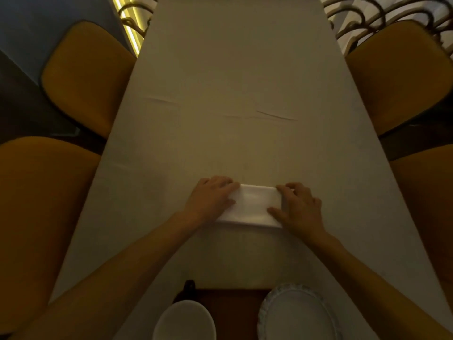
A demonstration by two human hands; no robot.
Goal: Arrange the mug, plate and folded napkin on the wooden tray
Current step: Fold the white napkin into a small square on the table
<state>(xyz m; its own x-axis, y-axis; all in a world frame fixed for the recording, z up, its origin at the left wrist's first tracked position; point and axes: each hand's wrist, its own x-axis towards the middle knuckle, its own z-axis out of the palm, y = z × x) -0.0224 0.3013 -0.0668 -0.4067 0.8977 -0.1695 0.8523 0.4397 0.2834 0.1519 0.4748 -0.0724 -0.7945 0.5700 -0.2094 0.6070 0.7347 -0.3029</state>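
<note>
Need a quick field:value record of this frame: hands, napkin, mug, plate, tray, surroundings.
left hand: fingers curled on the napkin's left end
right hand: fingers curled on the napkin's right end
napkin: white, folded, flat on the tablecloth, not on the tray
mug: white, on the tray's left, near the bottom edge
plate: white, patterned rim, on the tray's right
tray: wooden, partly visible between mug and plate
chairs: yellow, along both sides of the table

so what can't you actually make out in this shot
Head view, dim and soft throughout:
- Wooden tray: mostly covered by the mug and plate.
- Mug and plate: cut off by the bottom edge.
- Napkin: both ends hidden under the left hand and right hand; fold count unclear.
</note>
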